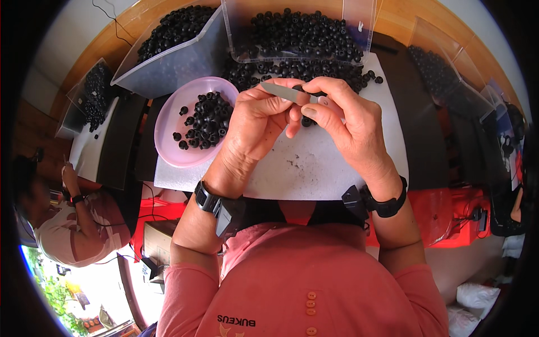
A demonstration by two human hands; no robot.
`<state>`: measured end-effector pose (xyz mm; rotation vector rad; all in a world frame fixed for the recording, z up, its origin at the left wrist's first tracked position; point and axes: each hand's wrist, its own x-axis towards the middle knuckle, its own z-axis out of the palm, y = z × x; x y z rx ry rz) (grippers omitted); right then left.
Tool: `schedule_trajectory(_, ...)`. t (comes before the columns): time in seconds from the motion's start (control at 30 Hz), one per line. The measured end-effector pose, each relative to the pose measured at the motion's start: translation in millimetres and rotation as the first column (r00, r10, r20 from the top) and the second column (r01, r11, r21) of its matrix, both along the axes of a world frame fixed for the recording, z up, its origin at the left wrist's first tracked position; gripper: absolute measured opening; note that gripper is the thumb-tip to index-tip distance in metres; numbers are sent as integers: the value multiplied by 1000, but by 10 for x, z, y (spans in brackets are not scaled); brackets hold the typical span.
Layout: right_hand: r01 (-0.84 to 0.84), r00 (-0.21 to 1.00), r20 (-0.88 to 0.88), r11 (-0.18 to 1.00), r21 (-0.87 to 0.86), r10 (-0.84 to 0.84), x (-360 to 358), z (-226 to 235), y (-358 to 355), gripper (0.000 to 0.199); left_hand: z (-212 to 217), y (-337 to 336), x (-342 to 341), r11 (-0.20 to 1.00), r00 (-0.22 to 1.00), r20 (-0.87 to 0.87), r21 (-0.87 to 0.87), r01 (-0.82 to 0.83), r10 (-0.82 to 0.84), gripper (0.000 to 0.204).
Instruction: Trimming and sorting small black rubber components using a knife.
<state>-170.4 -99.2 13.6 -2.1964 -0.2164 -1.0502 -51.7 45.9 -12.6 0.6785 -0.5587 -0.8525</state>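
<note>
My right hand (351,115) is closed round the pale handle of a small knife (281,91), its blade pointing left over the work surface. Against that blade rests my left hand (258,115), fingers curled and thumb close below the flat of the metal. A bit of a small black round part (297,88) shows by the blade at the fingertips; the hands hide how it is held. More black shows just below the fingers. Left of my left hand, a pink round bowl (165,149) holds several black knob-like parts (209,121).
Beyond my hands, black parts lie heaped on the white board (359,163), before a clear bin (300,56) full of them. A second full bin (168,70) stands tilted at far left. Another person (78,224) sits at a table on the left.
</note>
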Motion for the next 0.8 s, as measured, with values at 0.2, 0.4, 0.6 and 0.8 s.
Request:
schedule_trajectory(0.2,-5,1000,-13,1000,21,5,-2,-2,9,23,-3,3,-4,1000,1000,-10,16,6,-6,22)
schedule_trajectory(0.4,-3,1000,-27,1000,22,3,-7,-4,-2,23,19,-9,-26,998,1000,0,53,-31,31,21)
schedule_trajectory(0.6,-2,998,-60,1000,28,4,-28,22,9,23,43,-8,-56,994,997,12,79,-75,75,21)
schedule_trajectory(0.8,-48,996,-66,995,84,53,-30,13,21,21,-6,6,-51,996,997,34,64,-65,63,20)
